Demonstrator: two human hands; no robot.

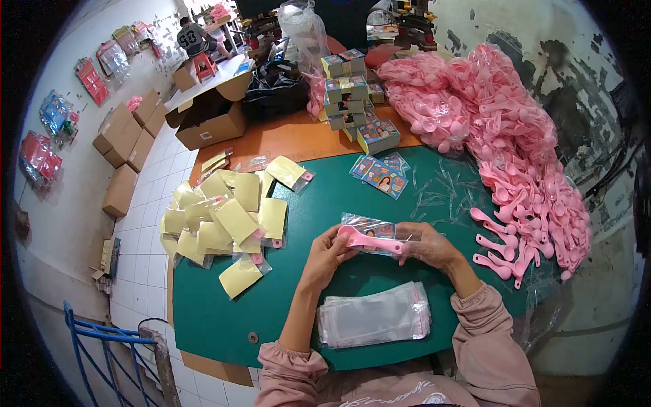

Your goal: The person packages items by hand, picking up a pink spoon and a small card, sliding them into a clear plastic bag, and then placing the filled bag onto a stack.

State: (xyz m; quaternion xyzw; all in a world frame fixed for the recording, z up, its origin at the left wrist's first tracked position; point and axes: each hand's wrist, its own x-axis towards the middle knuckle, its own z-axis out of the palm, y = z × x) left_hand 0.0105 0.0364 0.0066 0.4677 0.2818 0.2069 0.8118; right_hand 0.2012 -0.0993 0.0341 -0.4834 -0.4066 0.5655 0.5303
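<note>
My left hand (329,254) pinches the bowl end of a pink plastic spoon (373,241), just above the green table top. The spoon lies across a printed card (380,228) with clear plastic around it. My right hand (430,245) is closed at the handle end, gripping the spoon together with the card; its fingertips are partly hidden. Nearer to me lies a stack of clear plastic bags (373,315). Loose pink spoons (495,241) lie to the right of my right hand. On the left is a pile of bagged yellow-backed cards (230,217), some showing a pink spoon end.
Beyond my hands lie fanned printed cards (381,176) and banded card stacks (346,88). A big heap of bagged pink spoons (488,102) covers the right side. An opened cardboard box (213,125) stands far left. A person (193,37) sits in the background.
</note>
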